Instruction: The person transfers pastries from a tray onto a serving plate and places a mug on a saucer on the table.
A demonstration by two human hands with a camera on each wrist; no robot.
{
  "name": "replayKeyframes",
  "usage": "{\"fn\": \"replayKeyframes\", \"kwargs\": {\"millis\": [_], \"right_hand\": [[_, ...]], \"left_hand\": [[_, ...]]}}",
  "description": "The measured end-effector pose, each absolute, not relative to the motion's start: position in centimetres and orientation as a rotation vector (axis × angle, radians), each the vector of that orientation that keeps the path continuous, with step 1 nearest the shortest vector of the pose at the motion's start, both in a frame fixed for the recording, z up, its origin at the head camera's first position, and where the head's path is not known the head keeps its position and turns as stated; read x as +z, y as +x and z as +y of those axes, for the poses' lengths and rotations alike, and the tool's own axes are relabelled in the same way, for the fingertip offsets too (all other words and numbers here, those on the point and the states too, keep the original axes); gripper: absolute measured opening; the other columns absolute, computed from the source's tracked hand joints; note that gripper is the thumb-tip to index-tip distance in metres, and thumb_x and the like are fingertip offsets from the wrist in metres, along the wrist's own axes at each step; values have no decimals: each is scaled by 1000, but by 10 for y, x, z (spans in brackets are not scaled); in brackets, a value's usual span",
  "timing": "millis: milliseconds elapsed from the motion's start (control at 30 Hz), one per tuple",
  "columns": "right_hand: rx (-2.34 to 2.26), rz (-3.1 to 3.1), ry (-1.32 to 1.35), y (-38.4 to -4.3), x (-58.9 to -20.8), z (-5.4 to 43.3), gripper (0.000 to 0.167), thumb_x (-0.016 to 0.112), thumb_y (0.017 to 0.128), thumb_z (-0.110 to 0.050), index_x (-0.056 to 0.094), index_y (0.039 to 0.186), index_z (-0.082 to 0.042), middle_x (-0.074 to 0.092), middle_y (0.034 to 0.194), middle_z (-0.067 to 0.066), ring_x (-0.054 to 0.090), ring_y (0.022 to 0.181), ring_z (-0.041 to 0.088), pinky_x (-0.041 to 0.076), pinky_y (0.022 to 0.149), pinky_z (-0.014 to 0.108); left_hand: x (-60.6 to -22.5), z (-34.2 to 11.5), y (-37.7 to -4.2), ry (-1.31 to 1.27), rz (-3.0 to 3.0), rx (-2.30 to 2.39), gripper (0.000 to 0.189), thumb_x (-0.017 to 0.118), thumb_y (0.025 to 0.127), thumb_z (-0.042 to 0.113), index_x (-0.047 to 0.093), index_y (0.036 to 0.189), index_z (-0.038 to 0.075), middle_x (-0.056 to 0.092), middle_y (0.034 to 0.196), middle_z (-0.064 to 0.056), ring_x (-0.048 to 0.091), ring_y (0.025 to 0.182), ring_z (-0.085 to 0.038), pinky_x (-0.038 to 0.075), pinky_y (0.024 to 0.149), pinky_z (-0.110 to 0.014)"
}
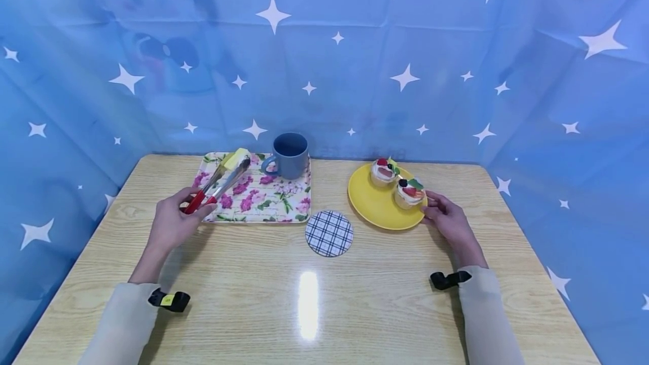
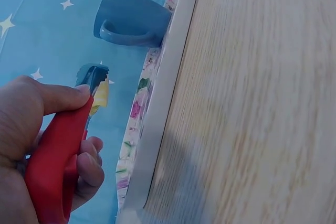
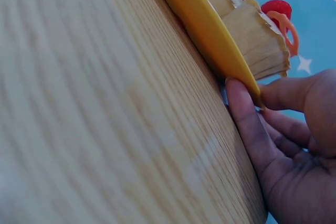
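Note:
My left hand (image 1: 174, 221) grips a pair of red-handled tongs (image 2: 60, 156) above the near left part of a floral tray (image 1: 274, 201). A yellow piece (image 1: 235, 159) shows at the tongs' tips; its kind and whether the tips clamp it I cannot tell. On the tray stands a blue-grey mug (image 1: 291, 156), its handle toward the tongs. My right hand (image 1: 451, 221) pinches the right rim of a yellow plate (image 1: 375, 210) between thumb and fingers. Two fruit-topped cupcakes sit on this plate, one cupcake (image 1: 408, 196) close to my fingers, the other cupcake (image 1: 383, 173) farther back.
A round checked coaster (image 1: 329, 234) lies between the tray and the plate, nearer the front. All stands on a light wooden table (image 1: 243, 292). Behind it hangs a blue curtain (image 1: 324, 49) with white stars, along the table's back edge.

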State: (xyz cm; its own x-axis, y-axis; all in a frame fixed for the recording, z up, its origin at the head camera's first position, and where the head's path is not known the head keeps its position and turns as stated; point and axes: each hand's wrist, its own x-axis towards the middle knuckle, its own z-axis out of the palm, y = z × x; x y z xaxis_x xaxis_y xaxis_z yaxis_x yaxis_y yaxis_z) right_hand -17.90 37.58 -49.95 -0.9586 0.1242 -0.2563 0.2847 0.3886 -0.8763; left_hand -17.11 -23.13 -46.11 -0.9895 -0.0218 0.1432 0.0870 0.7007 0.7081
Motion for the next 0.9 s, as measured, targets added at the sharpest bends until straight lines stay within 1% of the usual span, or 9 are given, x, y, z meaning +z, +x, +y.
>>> {"fn": "replayKeyframes", "kwargs": {"millis": [233, 467, 567, 767, 900], "right_hand": [[-1630, 2486, 356, -178, -500, 377, 61, 53, 108, -28, 28, 163, -16, 43, 146, 17, 60, 104, 3, 57, 87, 19], [-1658, 2475, 348, -180, -501, 378, 61, 53, 108, -26, 28, 163, -15, 44, 143, 15, 60, 103, 2, 57, 87, 19], [-1663, 2478, 343, -179, -501, 378, 61, 53, 108, -25, 28, 163, -14, 45, 143, 15, 60, 102, 1, 57, 86, 19], [-1641, 2497, 332, -177, -500, 376, 61, 53, 108, -29, 29, 162, -14, 45, 142, 15, 60, 104, 3, 57, 87, 19], [-1639, 2503, 337, -177, -501, 376, 62, 54, 107, -31, 31, 162, -14, 46, 141, 15, 61, 104, 4, 57, 87, 20]], "left_hand": [[-457, -228, -169, -79, -2760, -1169, 60, 71, 97, 37, 55, 142, -1, 65, 120, -28, 68, 87, -35, 53, 60, -23], [-452, -222, -169, -75, -2742, -1165, 58, 73, 95, 35, 58, 140, 1, 65, 118, -27, 67, 77, -29, 52, 57, -23], [-450, -220, -168, -82, -2734, -1166, 57, 74, 95, 34, 58, 139, 1, 65, 120, -27, 67, 77, -29, 52, 56, -23], [-446, -218, -167, -101, -2724, -1164, 59, 74, 95, 35, 57, 140, 0, 65, 120, -29, 68, 79, -30, 52, 57, -22], [-444, -216, -166, -112, -2716, -1169, 58, 75, 95, 35, 58, 139, 1, 66, 118, -28, 68, 79, -30, 52, 58, -23]]}}
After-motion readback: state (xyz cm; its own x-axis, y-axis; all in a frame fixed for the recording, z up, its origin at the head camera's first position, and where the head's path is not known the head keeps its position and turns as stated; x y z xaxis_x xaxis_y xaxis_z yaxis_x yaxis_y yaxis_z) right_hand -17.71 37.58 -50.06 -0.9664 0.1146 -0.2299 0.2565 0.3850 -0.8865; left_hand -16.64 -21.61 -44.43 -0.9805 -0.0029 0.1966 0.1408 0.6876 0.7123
